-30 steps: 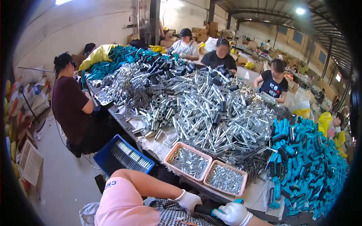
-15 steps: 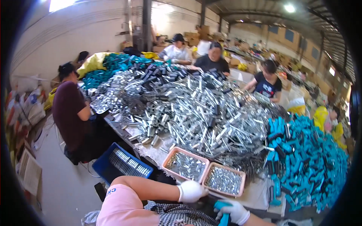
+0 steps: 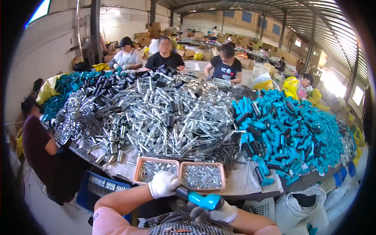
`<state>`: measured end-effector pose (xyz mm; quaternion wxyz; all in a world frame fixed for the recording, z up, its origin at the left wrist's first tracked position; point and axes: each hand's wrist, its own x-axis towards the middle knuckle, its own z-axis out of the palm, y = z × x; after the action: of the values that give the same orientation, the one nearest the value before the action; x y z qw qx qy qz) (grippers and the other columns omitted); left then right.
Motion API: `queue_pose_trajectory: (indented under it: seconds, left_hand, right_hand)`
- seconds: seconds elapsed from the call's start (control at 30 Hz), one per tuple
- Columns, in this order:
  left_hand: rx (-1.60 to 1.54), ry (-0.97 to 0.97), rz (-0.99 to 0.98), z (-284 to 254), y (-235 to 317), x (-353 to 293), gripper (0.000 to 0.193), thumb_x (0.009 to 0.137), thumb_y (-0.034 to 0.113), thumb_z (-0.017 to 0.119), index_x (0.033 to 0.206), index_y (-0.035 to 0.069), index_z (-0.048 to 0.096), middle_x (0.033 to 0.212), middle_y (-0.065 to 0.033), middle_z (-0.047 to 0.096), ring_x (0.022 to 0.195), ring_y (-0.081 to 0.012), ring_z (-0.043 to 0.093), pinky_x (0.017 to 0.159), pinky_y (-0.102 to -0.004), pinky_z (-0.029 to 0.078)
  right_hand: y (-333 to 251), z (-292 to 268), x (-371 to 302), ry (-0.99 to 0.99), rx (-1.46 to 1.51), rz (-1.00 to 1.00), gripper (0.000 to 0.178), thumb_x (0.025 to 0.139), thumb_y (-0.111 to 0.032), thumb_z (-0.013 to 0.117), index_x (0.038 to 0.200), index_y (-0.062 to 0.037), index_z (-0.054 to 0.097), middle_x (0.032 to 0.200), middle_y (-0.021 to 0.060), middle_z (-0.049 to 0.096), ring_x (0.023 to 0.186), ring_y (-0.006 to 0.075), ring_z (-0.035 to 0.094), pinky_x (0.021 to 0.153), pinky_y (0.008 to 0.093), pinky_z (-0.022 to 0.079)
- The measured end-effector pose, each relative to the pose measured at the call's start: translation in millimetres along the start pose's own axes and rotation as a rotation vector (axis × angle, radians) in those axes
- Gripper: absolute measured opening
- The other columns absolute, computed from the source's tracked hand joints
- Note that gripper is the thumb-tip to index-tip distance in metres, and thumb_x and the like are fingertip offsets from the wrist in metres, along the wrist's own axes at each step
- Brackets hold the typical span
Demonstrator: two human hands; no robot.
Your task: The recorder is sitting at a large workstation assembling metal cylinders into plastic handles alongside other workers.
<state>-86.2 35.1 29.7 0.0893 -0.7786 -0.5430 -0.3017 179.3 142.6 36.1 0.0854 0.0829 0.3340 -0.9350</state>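
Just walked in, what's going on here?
A person in white gloves has a teal-and-black handle in front of them. Their right grip holds the teal end; their left grip is at the black end, but I can't tell whether it's closed on it. Just beyond are two trays of small metal bits, then a metal pile, with a teal pile to the right. Other people are around the piles.
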Motion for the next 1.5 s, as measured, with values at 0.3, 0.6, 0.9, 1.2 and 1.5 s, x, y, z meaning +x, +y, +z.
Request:
queue_pose_trajectory:
  seconds: [0.3, 0.6, 0.9, 1.2, 1.5]
  left_hand:
    - [-0.145, -0.249, -0.445, 3.9, 41.5, -40.5, 0.032, 0.074, 0.032, 0.075, 0.094, 0.011, 0.063, 0.071, -0.0133, 0.064, 0.07, -0.0366, 0.067, 0.063, -0.0472, 0.053]
    - [-0.057, -0.166, -0.59, -11.9, 35.8, -42.0, 0.024, 0.074, 0.024, 0.073, 0.091, 0.009, 0.065, 0.074, -0.0129, 0.065, 0.069, -0.0353, 0.067, 0.063, -0.047, 0.053]
    - [-0.082, -0.236, -0.722, -2.9, 33.5, -34.4, 0.025, 0.078, 0.026, 0.068, 0.098, 0.011, 0.063, 0.078, -0.0156, 0.068, 0.073, -0.0372, 0.068, 0.067, -0.0484, 0.054]
    - [-0.266, -0.311, -0.535, 18.5, 58.9, -39.9, 0.033, 0.075, 0.031, 0.073, 0.1, 0.012, 0.066, 0.077, -0.0156, 0.068, 0.073, -0.0359, 0.068, 0.068, -0.0462, 0.054]
    - [-0.252, -0.376, -0.495, 38.5, 61.0, -54.1, 0.024, 0.078, 0.027, 0.07, 0.095, 0.011, 0.064, 0.075, -0.0156, 0.066, 0.073, -0.0362, 0.068, 0.068, -0.0461, 0.053]
  right_hand:
    - [-67.9, 16.2, -18.8, 0.368, -1.695, -0.876, 0.106, 0.076, -0.077, 0.063, 0.141, 0.0048, 0.039, 0.13, 0.0175, 0.052, 0.125, 0.0294, 0.048, 0.105, 0.0438, 0.039]
    - [-47.3, 31.8, 11.2, 0.488, -0.837, -0.995, 0.08, 0.089, -0.069, 0.053, 0.137, -0.0069, 0.043, 0.138, 0.0158, 0.048, 0.127, 0.0356, 0.05, 0.104, 0.0486, 0.042]
    - [-13.4, -25.3, -3.0, 0.331, -1.068, -0.652, 0.085, 0.097, -0.06, 0.045, 0.145, 0.0098, 0.036, 0.147, 0.0212, 0.046, 0.138, 0.03, 0.043, 0.116, 0.0387, 0.028]
    - [-55.2, -39.9, 13.7, 0.556, -0.921, -0.716, 0.047, 0.098, -0.02, 0.047, 0.134, 0.0099, 0.051, 0.14, 0.0218, 0.053, 0.132, 0.0291, 0.05, 0.113, 0.0377, 0.034]
    - [-63.0, -2.4, 6.8, 0.491, -1.014, -0.62, 0.053, 0.101, -0.029, 0.049, 0.139, 0.0079, 0.047, 0.135, 0.0179, 0.058, 0.129, 0.0238, 0.051, 0.111, 0.0364, 0.035]
